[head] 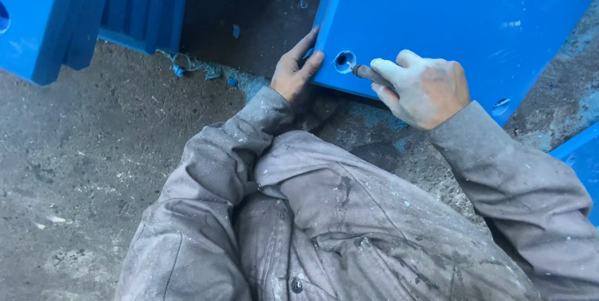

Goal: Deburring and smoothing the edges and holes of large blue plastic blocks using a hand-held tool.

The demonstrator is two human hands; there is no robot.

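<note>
Large flat blue plastic panel [462, 20]: likely rigid, slick (corner hole [344, 61]); left hand [292, 71] clasps its edge, right hand [424, 89] pinches a small dark tool [368, 74].

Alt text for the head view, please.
The right hand holds a small dark tool beside a round hole in a blue plastic panel, while the left hand grips the panel's corner above a dusty concrete floor.
</note>
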